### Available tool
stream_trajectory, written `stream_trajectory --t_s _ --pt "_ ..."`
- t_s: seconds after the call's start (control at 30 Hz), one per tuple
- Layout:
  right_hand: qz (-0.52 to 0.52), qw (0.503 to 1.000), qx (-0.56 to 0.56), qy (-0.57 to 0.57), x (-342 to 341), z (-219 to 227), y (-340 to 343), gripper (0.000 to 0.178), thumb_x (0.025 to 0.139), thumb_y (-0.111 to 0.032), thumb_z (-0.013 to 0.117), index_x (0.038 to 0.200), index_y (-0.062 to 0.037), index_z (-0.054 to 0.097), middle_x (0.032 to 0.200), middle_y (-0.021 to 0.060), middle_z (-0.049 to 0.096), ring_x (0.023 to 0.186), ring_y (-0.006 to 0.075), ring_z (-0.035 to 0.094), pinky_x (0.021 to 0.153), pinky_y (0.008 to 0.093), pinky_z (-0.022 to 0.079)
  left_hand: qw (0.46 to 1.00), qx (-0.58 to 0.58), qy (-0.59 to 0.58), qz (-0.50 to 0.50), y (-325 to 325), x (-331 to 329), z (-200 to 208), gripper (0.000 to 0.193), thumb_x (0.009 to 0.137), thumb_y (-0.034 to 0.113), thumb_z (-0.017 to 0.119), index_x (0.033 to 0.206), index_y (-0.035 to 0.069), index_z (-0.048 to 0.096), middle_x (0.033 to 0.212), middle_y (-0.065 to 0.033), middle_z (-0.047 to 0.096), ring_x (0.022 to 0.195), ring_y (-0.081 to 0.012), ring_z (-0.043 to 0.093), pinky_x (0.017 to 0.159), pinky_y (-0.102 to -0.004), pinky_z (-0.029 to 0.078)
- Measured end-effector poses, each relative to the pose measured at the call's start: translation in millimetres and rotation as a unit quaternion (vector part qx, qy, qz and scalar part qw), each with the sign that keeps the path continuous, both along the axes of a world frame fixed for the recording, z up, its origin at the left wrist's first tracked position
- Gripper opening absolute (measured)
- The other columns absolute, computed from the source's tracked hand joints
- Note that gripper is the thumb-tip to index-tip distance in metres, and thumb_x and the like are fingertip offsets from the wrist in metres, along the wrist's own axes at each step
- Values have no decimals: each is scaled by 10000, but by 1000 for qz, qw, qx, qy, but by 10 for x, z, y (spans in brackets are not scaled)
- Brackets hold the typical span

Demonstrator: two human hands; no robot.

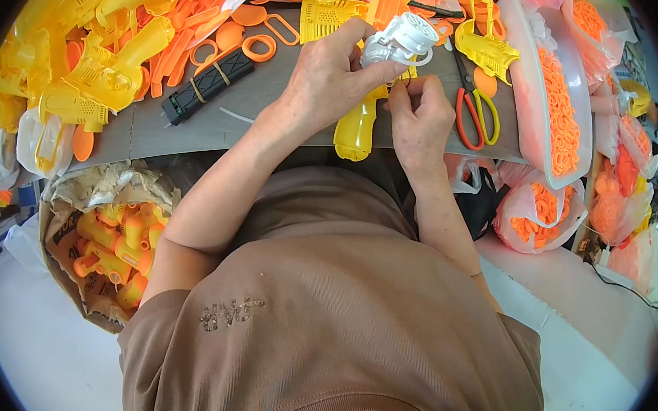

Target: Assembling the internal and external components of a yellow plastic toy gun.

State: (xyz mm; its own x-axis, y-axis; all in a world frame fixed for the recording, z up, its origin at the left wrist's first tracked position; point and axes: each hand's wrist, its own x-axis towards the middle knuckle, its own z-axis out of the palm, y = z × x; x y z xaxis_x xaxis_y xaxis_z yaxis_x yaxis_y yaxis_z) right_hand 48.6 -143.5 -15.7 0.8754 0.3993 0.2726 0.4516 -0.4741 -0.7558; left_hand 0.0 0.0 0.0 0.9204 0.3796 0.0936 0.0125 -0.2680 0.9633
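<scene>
My left hand [323, 82] is closed on a white plastic round part with a fan-like grille [411, 35], holding it above the table edge between thumb and fingers. Just below it, my right hand [423, 125] is closed in a pinch; a thin dark strand shows at its fingertips, too small to name. Beneath both hands lies a yellow plastic shell half [354, 132], its handle end pointing toward me. Scissors with one red and one yellow handle [461, 122] lie to the right of my right hand. Another yellow shell half [488, 50] rests beyond them.
Yellow shells [132, 62] and orange plastic parts [199, 26] heap across the back left. A black bar with bands [208, 90] lies on the grey table [146, 139]. A white bin [528, 89] holds orange rings at right. A sack [62, 250] of yellow-orange pieces stands lower left.
</scene>
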Motion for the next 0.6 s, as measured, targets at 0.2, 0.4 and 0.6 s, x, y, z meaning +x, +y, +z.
stream_trajectory --t_s 0.2,0.4,0.6 --pt "15 989 -66 -129 -18 44 69 170 796 -57 620 742 12 474 626 137 561 549 268 585 521 358 459 1000 -2 -3 -2 34 -22 15 446 744 307 749 997 -15 574 650 -91 563 577 -165 560 517 -300 456" --pt "6 973 -99 -209 -43 -7 133 138 785 -39 602 759 5 475 676 178 566 596 340 573 523 395 447 1000 22 -6 -3 9 -11 21 450 741 319 746 1006 -7 585 664 -97 575 595 -184 578 541 -304 475" --pt "52 998 -46 12 193 28 33 126 785 -26 600 878 42 550 751 120 612 505 207 578 508 317 482 1000 14 5 -16 15 15 63 432 757 315 725 1029 14 577 686 -115 597 630 -219 607 568 -330 486"
